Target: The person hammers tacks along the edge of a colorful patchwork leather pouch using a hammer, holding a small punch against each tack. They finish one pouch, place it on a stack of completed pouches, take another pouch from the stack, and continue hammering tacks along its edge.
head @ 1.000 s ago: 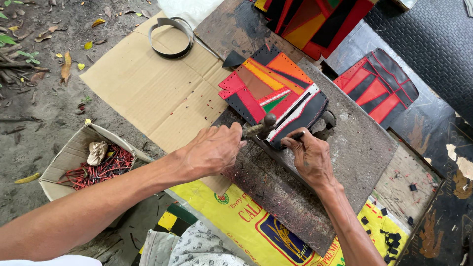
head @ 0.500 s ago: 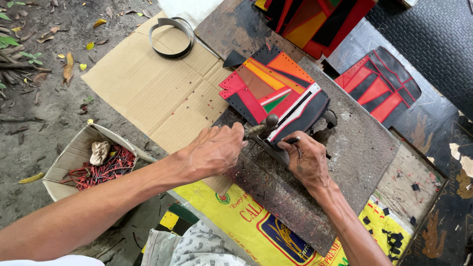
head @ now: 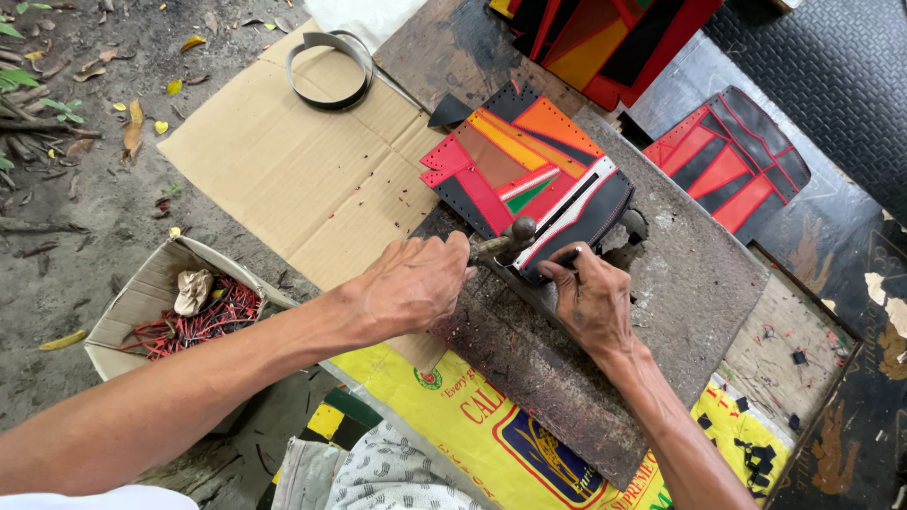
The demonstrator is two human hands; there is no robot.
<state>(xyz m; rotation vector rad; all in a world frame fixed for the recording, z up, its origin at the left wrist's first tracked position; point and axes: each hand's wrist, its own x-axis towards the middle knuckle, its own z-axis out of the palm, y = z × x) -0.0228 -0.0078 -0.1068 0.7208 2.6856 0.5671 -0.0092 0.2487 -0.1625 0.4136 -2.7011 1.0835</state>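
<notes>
My left hand (head: 408, 286) is closed around the handle of a small metal hammer (head: 510, 238), whose head rests by the edge of a patchwork piece. That patchwork piece (head: 515, 170) is made of red, orange, black and green strips with punched holes, and lies on a grey stone slab (head: 680, 283). My right hand (head: 590, 300) presses on the slab and pinches a thin dark punch tool (head: 565, 257) against the black and white edge of the piece.
A cardboard sheet (head: 283, 170) with a rubber ring (head: 331, 68) lies to the left. A cardboard box (head: 165, 302) holds red strips. More red and black patchwork pieces (head: 727, 170) lie at the back right. A yellow printed sack (head: 491, 434) sits under the slab.
My left hand with the hammer has shifted slightly toward the piece. My right hand stays on the punch tool at the piece's edge.
</notes>
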